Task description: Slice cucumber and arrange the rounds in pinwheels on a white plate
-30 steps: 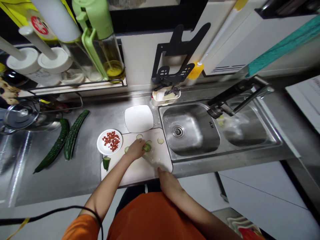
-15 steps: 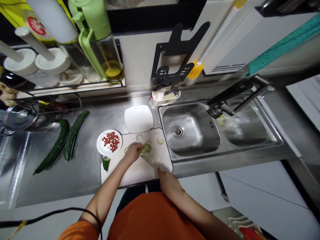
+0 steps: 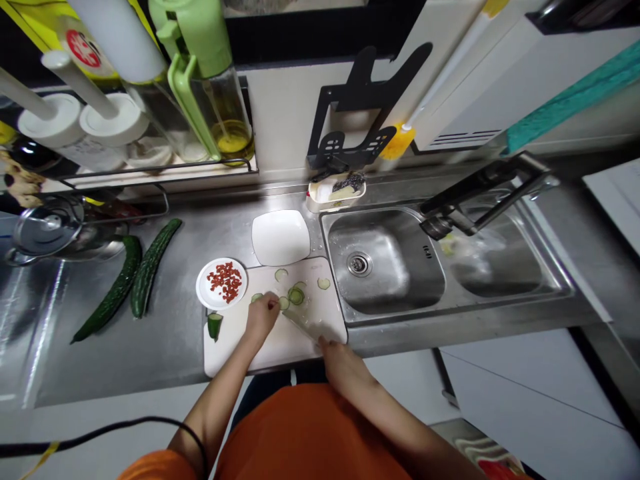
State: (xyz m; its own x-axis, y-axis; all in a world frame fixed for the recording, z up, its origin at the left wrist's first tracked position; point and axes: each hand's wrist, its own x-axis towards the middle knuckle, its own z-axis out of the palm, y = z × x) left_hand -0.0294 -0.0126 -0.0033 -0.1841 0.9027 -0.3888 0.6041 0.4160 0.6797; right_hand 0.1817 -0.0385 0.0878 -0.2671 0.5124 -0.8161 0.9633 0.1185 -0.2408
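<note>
My left hand (image 3: 263,315) is pinched closed over the white cutting board (image 3: 235,347), with a cucumber slice (image 3: 283,303) at its fingertips. My right hand (image 3: 343,361) grips a knife (image 3: 303,325), its handle hidden in the fingers and its thin blade slanting toward the left hand just above the board. More cucumber slices (image 3: 296,295) lie clustered right of the fingertips, with a single slice (image 3: 323,283) near the board's right edge and another (image 3: 281,275) near the top. A cut cucumber end (image 3: 215,325) rests at the board's left side.
A white plate with chopped red pieces (image 3: 201,285) overlaps the board's upper left corner. Behind the board is a white square dish (image 3: 281,233). Two whole cucumbers (image 3: 155,267) lie left on the steel counter. A double sink (image 3: 385,313) with a faucet (image 3: 475,200) is at right.
My left hand has drawn slightly back to the left from the clustered slices, and one slice now shows apart at its fingertips. My right hand stays on the knife. The view has shifted slightly.
</note>
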